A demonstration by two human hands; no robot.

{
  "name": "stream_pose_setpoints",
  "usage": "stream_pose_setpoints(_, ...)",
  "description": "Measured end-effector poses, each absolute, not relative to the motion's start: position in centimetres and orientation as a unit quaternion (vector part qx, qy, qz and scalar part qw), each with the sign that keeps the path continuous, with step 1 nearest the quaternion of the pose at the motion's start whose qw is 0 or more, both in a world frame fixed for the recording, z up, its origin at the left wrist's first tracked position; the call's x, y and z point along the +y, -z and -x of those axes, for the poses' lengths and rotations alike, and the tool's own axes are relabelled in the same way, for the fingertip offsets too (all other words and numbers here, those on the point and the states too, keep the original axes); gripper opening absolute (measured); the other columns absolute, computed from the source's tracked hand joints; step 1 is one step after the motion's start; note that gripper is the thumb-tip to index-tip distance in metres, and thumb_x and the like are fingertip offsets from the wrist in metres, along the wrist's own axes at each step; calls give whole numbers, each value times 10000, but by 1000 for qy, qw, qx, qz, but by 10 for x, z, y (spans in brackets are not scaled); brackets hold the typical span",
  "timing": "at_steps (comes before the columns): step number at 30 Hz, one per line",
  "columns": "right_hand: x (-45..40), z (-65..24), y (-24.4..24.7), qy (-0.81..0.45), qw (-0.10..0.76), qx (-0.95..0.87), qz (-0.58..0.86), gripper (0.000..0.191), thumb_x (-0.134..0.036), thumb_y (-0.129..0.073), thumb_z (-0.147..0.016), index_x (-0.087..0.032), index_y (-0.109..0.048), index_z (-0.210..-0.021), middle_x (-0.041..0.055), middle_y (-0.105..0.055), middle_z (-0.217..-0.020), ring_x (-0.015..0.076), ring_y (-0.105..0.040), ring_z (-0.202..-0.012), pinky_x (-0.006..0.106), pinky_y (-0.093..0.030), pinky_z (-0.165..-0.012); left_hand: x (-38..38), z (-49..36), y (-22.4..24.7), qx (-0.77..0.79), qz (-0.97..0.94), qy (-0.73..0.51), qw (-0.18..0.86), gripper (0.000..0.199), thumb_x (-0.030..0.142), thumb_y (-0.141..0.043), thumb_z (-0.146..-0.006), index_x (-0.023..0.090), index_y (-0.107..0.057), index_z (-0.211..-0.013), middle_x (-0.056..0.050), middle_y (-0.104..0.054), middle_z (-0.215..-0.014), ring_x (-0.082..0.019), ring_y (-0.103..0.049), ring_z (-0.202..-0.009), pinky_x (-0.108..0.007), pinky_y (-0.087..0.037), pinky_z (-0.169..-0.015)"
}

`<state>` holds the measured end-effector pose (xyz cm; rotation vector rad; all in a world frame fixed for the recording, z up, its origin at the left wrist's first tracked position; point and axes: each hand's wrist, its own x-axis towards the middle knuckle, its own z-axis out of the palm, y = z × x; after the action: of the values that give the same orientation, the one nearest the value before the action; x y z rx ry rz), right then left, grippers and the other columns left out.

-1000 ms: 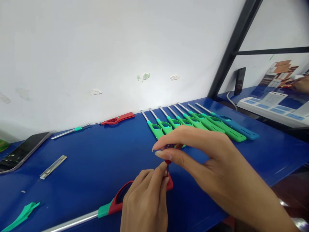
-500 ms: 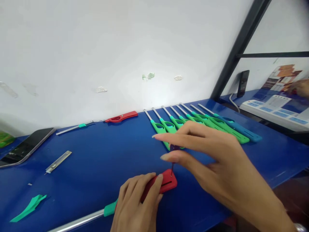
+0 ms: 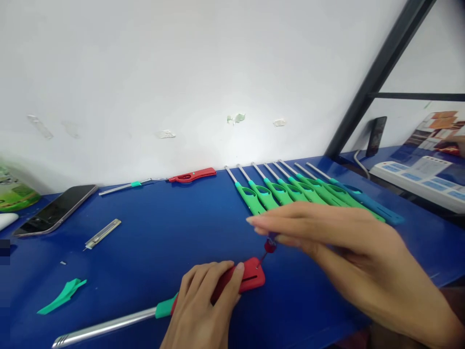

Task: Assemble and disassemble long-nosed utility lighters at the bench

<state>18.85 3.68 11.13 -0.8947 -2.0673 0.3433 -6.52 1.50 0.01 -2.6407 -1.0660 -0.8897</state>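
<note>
Screwdriver [image 3: 270,245] has tilted | right grip [image 3: 348,247] seemingly pinching it | left grip [image 3: 203,295] clasping red lighter [image 3: 253,271]

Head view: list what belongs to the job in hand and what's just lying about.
Belongs to the job:
red-handled lighter, under the left hand
small screwdriver, in the right hand
probably the pulled-apart red lighter, the green piece and the row of lighters

Seemingly just lying about:
phone on the left
green-patterned container
second phone, on the right

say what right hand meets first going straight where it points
Possibly the red handle by the wall, across the blue table; depth is unclear, and the right hand might pass above it.
</note>
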Motion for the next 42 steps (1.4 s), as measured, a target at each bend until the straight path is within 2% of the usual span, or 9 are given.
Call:
stream_pose_setpoints(5, 36, -178, -110, -107, 448, -817, 347, 210, -186, -775, -1000, -280, -810, -1185, -48, -736, -984, 44, -717, -806, 113, -578, -753, 17, 64, 5, -348, 883, 305, 76, 540, 25, -570, -1012, 151, -540, -1537, -129, -687, -1349, -266, -658, -1194, -408, -619, -949)
stream_pose_setpoints(10, 35, -168, -107, -173, 403, -844, 309, 498, -15, -469, -1071, -280, -694, -1427, -7, -727, -1296, 61, -734, -1098, 128, -596, -914, 15, 65, 10, -344, 880, 318, 77, 601, -22, -568, -965, 148, -524, -1540, -137, -673, -1375, -277, -651, -1210, -448, -620, -961)
stream_pose_setpoints(15, 34, -165, -107, -54, 427, -829, 358, 267, -170, -726, -1029, -281, -779, -1266, -30, -621, -967, 56, -646, -820, 121, -572, -764, 10, 63, 9, -354, 878, 313, 74, 604, -26, -567, -946, 144, -541, -1525, -134, -689, -1336, -286, -662, -1169, -463, -630, -928)
stream_pose_setpoints(20, 33, -171, -108, -102, 393, -847, 343, 460, -67, -497, -1084, -307, -685, -1429, -3, -687, -1317, 81, -692, -1128, 158, -584, -935, 11, 60, 11, -355, 877, 315, 72, 563, -2, -553, -952, 133, -561, -1498, -142, -688, -1327, -290, -664, -1159, -473, -629, -932)
stream_pose_setpoints(25, 32, -170, -108, -30, 422, -829, 365, 242, -173, -716, -1035, -279, -775, -1244, -27, -641, -948, 76, -655, -826, 161, -564, -722, 13, 58, 8, -358, 876, 315, 76, 552, 11, -544, -956, 131, -559, -1494, -142, -699, -1316, -292, -678, -1138, -484, -627, -932)
stream_pose_setpoints(31, 29, -173, -108, -61, 394, -843, 360, 505, -30, -510, -1056, -347, -693, -1405, -26, -710, -1327, 90, -719, -1114, 180, -602, -920, 8, 56, 0, -375, 868, 316, 76, 495, 10, -509, -965, 150, -601, -1431, -125, -729, -1257, -257, -711, -1091, -445, -636, -920)
stream_pose_setpoints(36, 30, -180, -111, -22, 417, -818, 395, 173, -276, -752, -1021, -338, -799, -1175, -8, -701, -952, 132, -704, -799, 246, -582, -664, 10, 56, 0, -371, 871, 313, 80, 493, 17, -497, -959, 134, -595, -1427, -139, -734, -1253, -274, -719, -1083, -467, -645, -896)
stream_pose_setpoints(38, 29, -184, -111, -24, 402, -827, 393, 250, -293, -727, -1037, -341, -780, -1277, 13, -717, -1041, 145, -719, -841, 254, -596, -678, 11, 56, 1, -366, 873, 311, 81, 493, 24, -500, -961, 133, -592, -1433, -138, -733, -1248, -276, -722, -1067, -465, -650, -876)
stream_pose_setpoints(42, 25, -187, -110, -92, 367, -859, 343, 551, -33, -514, -1054, -360, -648, -1478, -13, -723, -1323, 114, -737, -1095, 204, -618, -899, 11, 55, 1, -367, 872, 313, 80, 486, 24, -500, -962, 142, -597, -1423, -133, -730, -1239, -276, -720, -1058, -461, -650, -869)
